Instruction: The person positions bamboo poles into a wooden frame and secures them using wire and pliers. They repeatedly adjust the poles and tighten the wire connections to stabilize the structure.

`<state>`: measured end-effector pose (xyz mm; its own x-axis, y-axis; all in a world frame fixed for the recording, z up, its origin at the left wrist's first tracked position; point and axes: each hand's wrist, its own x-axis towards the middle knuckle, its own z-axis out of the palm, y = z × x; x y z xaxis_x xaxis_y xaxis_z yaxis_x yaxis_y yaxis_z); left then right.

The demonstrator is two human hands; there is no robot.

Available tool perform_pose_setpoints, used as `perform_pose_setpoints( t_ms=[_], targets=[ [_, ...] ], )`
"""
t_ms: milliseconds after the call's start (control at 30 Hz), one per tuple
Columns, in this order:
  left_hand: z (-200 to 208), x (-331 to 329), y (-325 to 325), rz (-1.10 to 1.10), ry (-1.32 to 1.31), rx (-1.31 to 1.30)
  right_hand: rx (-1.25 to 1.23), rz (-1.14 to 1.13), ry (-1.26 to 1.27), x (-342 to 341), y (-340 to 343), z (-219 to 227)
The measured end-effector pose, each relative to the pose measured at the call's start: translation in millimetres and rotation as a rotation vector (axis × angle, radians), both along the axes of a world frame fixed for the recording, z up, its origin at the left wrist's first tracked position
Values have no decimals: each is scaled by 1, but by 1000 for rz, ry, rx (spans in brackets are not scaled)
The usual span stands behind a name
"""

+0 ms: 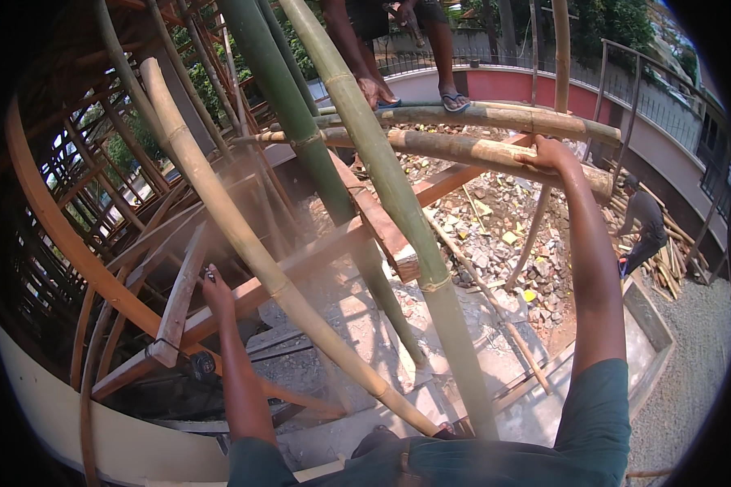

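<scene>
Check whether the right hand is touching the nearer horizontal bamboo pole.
Touching: the head view shows the right hand laid on the nearer horizontal bamboo pole, near its cut end, no gap visible.

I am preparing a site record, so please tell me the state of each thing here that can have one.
Right hand: closed on the thick bamboo pole.
Thick bamboo pole: roughly level.
Left hand: at the short board's edge; grip unclear.
Short board: tilted.
Yellow bamboo pole: slanting.
Rubble: broken, scattered.
Co-worker's foot: sandalled.
</scene>
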<state>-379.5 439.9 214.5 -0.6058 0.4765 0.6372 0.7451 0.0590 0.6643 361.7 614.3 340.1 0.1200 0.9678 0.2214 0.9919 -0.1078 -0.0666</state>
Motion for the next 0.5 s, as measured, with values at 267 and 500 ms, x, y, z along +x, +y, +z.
perform_pose_setpoints(
  t_ms=[267, 500],
  targets=[
    [-1, 6, -10, 35, 58, 9, -113, 157, -88, -18, -2, -23],
    [4, 14, -14, -11, 74, 40, -54, 136, -156, -40, -23, -23]
  ],
)
